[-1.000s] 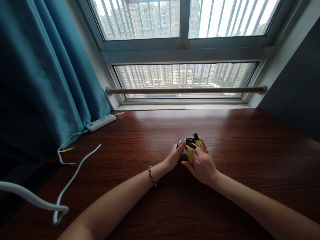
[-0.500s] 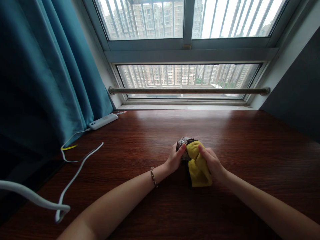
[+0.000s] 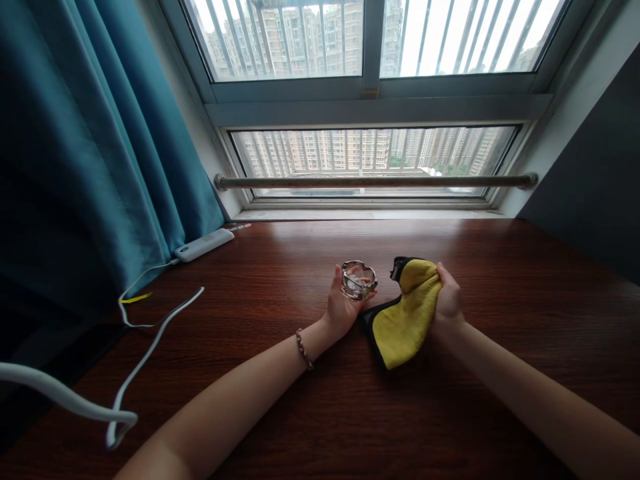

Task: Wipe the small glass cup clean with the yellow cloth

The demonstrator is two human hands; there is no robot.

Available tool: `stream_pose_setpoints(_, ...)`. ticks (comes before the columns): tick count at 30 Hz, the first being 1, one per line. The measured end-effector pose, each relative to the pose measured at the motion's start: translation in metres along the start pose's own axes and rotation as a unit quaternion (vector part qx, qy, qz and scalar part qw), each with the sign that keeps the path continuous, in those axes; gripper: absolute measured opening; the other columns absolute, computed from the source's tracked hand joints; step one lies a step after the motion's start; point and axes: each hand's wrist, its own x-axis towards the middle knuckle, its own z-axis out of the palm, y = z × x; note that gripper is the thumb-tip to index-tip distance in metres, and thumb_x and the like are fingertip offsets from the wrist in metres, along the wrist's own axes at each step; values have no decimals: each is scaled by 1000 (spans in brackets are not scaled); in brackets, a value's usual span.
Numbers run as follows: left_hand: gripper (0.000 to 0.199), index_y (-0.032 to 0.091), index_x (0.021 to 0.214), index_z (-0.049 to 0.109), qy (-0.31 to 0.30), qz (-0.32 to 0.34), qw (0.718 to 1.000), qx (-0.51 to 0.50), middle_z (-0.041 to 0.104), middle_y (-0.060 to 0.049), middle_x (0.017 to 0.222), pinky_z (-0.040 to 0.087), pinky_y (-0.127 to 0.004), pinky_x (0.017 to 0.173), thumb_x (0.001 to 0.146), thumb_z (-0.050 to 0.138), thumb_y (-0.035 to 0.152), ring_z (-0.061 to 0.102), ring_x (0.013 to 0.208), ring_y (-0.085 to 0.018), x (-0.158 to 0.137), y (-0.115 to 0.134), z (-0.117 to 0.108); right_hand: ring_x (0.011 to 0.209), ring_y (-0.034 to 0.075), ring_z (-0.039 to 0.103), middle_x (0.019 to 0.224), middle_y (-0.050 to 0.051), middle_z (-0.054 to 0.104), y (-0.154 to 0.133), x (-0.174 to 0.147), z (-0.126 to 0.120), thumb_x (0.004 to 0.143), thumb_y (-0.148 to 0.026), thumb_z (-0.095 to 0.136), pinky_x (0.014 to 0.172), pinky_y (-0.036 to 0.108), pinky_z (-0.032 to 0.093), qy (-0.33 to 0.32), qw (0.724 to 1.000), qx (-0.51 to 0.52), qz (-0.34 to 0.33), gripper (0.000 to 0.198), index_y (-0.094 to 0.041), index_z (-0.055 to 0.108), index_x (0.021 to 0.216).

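A small clear glass bowl (image 3: 359, 281) with a wavy, silvery rim rests in my left hand (image 3: 342, 308), above the brown wooden tabletop. My thumb is along its left side and my fingers reach beneath it, partly seen through the glass. To the right, my right hand (image 3: 449, 299) is closed on the upper right edge of a yellow cleaning cloth (image 3: 407, 320) with black edging. The cloth hangs loosely, its lower left corner spread toward my left wrist. A narrow gap separates cloth and bowl. My right fingers are partly hidden behind the fabric.
On the wooden table (image 3: 300, 250), a white power strip (image 3: 204, 245) lies by the blue curtain (image 3: 115, 133). A white cable (image 3: 150, 353) loops over the left side, near a yellow strip (image 3: 136, 298). A metal rail (image 3: 375, 181) crosses the window behind.
The cloth has come off the glass bowl and moved right with my right hand, spreading out. My left hand has turned so the bowl sits uncovered in it.
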Motion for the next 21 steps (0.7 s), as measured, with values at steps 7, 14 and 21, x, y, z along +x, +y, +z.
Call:
stream_pose_setpoints(7,57,13,99,58,-32,15,999,-4,67,-11,91,48,-42,85,72,55,62,64,88,-25,-2,-1,3,79,23,63,81,5,67,24,-27,12,79,-49,57,75,35,49,-62,984,-155,-61,37,-15,64,91)
stream_pose_setpoints(14,56,11,101,61,-111,-6,993,42,66,-13,99,44,-39,89,61,74,47,61,97,-27,-8,-8,6,93,28,56,99,11,62,33,-37,10,66,-36,75,87,43,40,-106,937,-288,-166,51,-13,54,106)
stream_pose_setpoints(21,50,6,89,65,-162,-63,983,57,66,-14,93,43,-34,90,59,76,45,61,93,-24,-9,-9,10,83,23,60,93,6,63,32,-39,0,76,-40,66,77,35,48,-70,912,-314,-256,43,-17,52,109)
